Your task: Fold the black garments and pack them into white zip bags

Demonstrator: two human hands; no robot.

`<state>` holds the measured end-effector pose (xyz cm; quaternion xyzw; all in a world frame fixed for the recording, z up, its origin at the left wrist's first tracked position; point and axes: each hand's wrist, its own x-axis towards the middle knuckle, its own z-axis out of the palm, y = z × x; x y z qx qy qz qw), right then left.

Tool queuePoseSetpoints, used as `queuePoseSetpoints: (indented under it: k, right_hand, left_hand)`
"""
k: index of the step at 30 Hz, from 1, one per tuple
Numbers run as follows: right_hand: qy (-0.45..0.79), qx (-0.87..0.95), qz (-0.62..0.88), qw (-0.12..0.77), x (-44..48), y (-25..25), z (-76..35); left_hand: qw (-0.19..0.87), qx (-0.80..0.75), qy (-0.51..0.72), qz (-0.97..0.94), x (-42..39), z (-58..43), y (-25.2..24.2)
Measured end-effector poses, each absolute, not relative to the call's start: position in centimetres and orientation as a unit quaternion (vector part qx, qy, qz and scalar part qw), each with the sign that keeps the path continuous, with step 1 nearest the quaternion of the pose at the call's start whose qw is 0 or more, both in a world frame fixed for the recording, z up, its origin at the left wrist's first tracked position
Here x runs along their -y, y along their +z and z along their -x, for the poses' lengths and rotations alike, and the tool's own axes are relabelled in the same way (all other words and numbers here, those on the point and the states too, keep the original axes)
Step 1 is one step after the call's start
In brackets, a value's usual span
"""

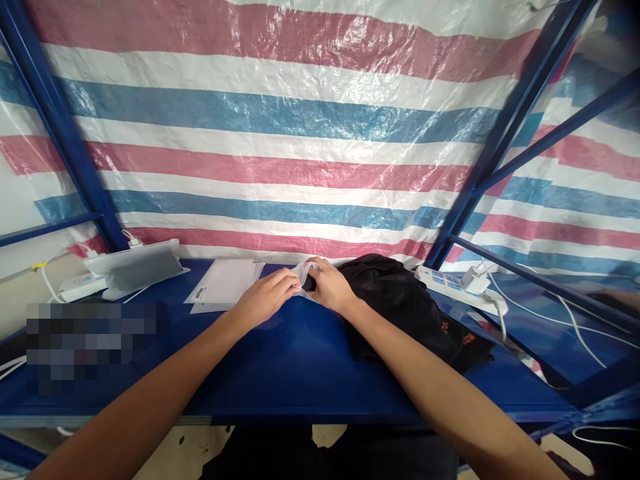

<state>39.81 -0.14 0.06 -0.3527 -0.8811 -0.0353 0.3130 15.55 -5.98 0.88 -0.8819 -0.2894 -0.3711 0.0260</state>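
Over the middle of the blue shelf, both hands are at a small translucent white plastic bag point(303, 271). My left hand point(270, 293) pinches the bag's near left edge between thumb and fingertips. Curled around its right side, my right hand point(331, 285) grips the other edge, with its thumb at the opening. Something dark shows at the bag's mouth, too small to name. Flat white packets point(223, 283), one with a printed label, lie left of my hands. A crumpled black garment point(400, 307) with orange lettering lies just right of my right hand.
A blue metal shelf point(280, 373) spans the front. A grey tablet-like panel point(143, 267) leans at the left beside a white power strip point(75, 287). Another power strip point(440, 280) with plugs and cables sits at the right. Blue posts and a striped tarp point(280, 120) stand behind.
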Motion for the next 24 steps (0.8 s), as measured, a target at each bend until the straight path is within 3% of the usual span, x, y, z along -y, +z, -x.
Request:
queuePoseSetpoints:
  k: [4,7,11,15,24]
  right_hand:
    - [0.02,0.857,0.374,0.354,0.1,0.4,-39.7]
    - [0.174,0.824,0.334,0.423,-0.2,0.8,-39.9]
    - [0.395,0.724,0.337,0.453,0.0,0.7,-39.5]
    - [0.509,0.655,0.338,0.445,1.1,0.6,-38.3]
    - [0.589,0.508,0.313,0.545,0.7,0.7,-37.1]
  left_hand:
    - [0.03,0.299,-0.465,0.833,6.3,-16.1,1.0]
    - [-0.017,0.354,-0.566,0.744,5.7,-15.5,0.9]
    - [-0.216,0.391,-0.518,0.729,4.7,-14.6,0.4]
    - [-0.26,0.434,-0.506,0.698,4.3,-14.5,-0.1]
    - [-0.276,0.451,-0.617,0.583,3.1,-14.8,-0.6]
